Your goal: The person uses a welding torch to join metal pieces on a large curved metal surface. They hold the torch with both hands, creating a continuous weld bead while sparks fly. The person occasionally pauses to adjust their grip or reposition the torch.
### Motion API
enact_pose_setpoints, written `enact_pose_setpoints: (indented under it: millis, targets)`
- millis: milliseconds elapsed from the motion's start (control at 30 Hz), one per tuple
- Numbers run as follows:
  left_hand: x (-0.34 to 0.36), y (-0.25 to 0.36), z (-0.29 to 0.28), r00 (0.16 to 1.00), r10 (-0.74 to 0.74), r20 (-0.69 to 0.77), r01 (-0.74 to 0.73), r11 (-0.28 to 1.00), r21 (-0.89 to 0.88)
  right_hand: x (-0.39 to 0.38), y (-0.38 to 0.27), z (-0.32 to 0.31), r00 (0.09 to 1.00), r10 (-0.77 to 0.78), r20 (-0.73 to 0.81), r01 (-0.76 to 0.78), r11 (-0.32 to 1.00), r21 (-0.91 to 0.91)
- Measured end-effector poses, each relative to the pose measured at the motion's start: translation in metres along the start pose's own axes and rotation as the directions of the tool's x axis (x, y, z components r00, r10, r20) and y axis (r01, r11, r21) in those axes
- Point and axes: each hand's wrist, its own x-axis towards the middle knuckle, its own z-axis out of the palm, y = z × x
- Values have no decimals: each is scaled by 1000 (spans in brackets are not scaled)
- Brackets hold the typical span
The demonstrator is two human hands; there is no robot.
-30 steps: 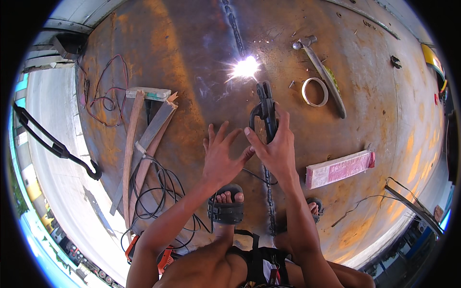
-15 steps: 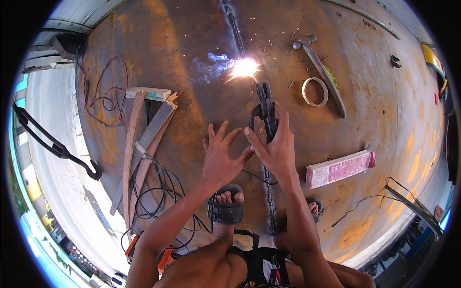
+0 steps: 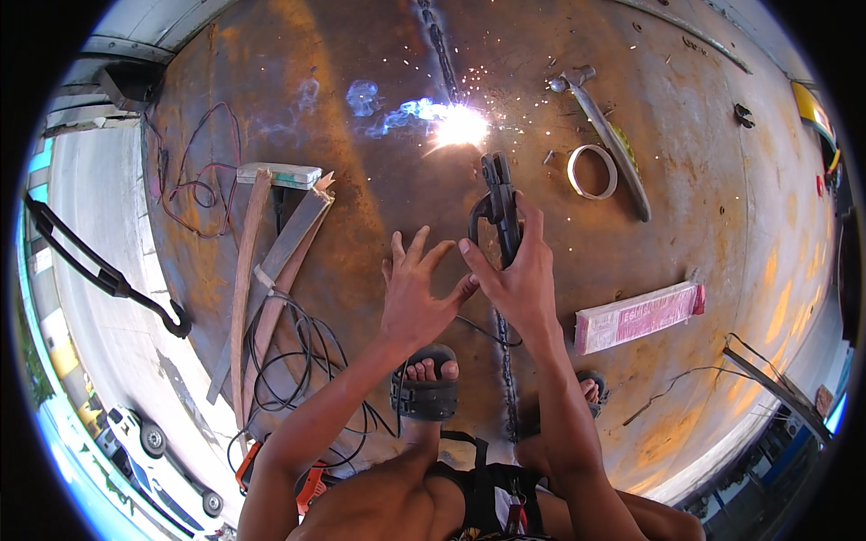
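Note:
My right hand [image 3: 519, 279] is closed around a black welding electrode holder [image 3: 501, 203], which points away from me. Just beyond its tip a bright welding arc [image 3: 460, 124] glares on the rusty steel plate [image 3: 379, 198], throwing sparks and bluish smoke [image 3: 410, 113]. The glare hides the electrode's end. A dark weld seam [image 3: 439, 50] runs away beyond the arc, and another stretch of it lies between my feet. My left hand [image 3: 419, 293] hovers with fingers spread, its thumb touching or nearly touching my right thumb. It holds nothing.
To the right lie a hammer [image 3: 600, 135], a ring of tape-like shape [image 3: 592, 172] and a pink-and-white box [image 3: 639, 317]. On the left are wooden strips [image 3: 244, 298], a coiled black cable [image 3: 311, 361] and thin wires [image 3: 198, 189]. A turnbuckle-like hook [image 3: 108, 279] sits at the far left.
The arc throws more sparks, and its smoke drifts farther left. A white vehicle has appeared at the lower left. Both my hands stay almost where they were.

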Motion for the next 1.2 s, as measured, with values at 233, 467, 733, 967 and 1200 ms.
enact_pose_setpoints:
  millis: [233, 467, 733, 967, 1200]
  targets:
    - [0, -1, 1, 1000, 6, -9, -6, 1000, 3, 0, 1, 0, 1000, -11, 0, 11, 1000, 6]
    - [0, -2, 2, 1000, -3, 2, 3, 1000, 17, 0, 1, 0, 1000, -10, 3, 10, 1000, -2]
    - [-1, 0, 0, 1000, -10, 7, 10, 1000, 2, -1, 2, 1, 1000, -1, -1, 1, 1000, 15]
    - [-1, 1, -1, 1000, -9, 9, 9, 1000, 7, -1, 10, 5, 996, -67, -64, 66, 998, -19]
    - [0, 0, 0, 1000, -6, 10, 6, 1000, 10, -1, 6, 3, 998, -38, -53, 37, 999, -28]
